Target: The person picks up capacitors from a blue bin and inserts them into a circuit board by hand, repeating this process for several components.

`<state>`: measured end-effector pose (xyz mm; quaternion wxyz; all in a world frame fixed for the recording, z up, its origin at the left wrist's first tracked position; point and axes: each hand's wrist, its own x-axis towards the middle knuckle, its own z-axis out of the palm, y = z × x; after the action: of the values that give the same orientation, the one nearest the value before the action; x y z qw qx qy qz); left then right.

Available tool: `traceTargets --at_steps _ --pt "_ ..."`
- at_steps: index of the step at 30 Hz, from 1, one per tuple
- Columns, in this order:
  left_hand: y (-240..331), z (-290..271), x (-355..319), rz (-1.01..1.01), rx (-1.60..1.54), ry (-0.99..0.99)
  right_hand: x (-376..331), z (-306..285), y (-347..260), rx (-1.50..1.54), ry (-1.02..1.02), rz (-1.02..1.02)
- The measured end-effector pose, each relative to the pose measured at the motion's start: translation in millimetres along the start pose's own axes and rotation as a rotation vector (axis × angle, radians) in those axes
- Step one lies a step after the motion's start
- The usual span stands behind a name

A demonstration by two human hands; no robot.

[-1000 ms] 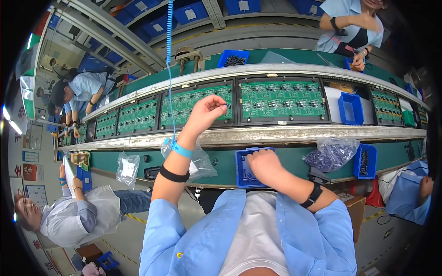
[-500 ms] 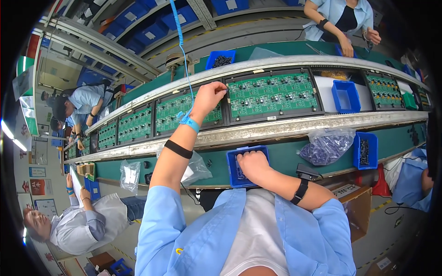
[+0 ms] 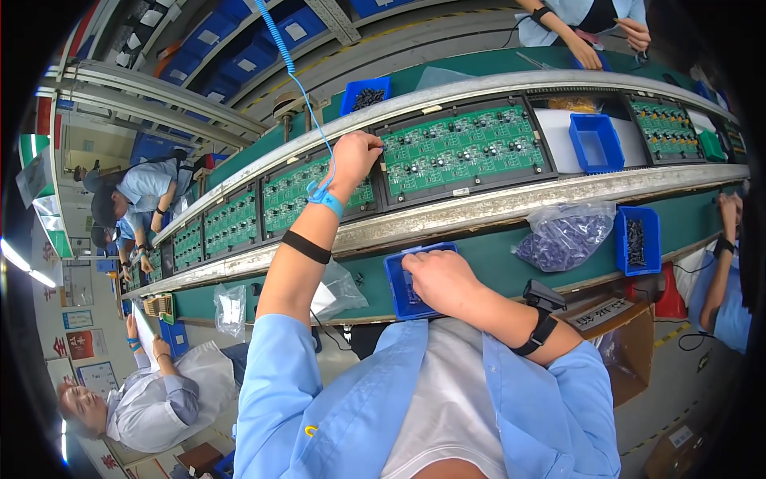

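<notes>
Green circuit board (image 3: 459, 148): left hand (image 3: 355, 156) fingers pinched, perhaps on part; right hand (image 3: 439, 279) curled in blue bin (image 3: 397, 286).

Left hand (image 3: 357, 156) reaches forward with fingers pinched; right hand (image 3: 441, 279) rests low, fingers curled downward.

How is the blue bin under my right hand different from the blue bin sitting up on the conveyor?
The blue bin under the right hand sits on the green bench edge, partly covered by the hand; the blue bin on the conveyor rides on a white panel, untouched. The near bin holds small dark parts; the conveyor bin looks empty. Both are small, open, blue plastic bins.
</notes>
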<state>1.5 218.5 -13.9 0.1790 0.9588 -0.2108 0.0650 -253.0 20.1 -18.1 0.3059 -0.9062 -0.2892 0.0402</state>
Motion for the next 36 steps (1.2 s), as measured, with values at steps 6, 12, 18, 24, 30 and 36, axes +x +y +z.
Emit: traceTargets --at_steps 6,12,18,24,30,36 --pt "-2 -3 8 0.029 0.071 -0.035 0 -14 -5 0.092 0.004 0.021" --pt "-2 -5 10 0.063 0.038 -0.042 0 -7 0 0.122 0.095 0.010" --pt "-2 -6 12 0.053 0.044 -0.041 0 -9 1 0.141 0.093 0.007" --pt "0 -5 8 0.033 0.071 -0.064 -5 -15 -5 0.156 0.117 0.014" --pt "-4 -8 11 0.054 0.062 -0.075 -6 -18 -4 0.158 0.137 0.000" --pt "-7 -7 10 0.076 0.009 -0.041 -5 -22 -5 0.173 0.125 0.012"
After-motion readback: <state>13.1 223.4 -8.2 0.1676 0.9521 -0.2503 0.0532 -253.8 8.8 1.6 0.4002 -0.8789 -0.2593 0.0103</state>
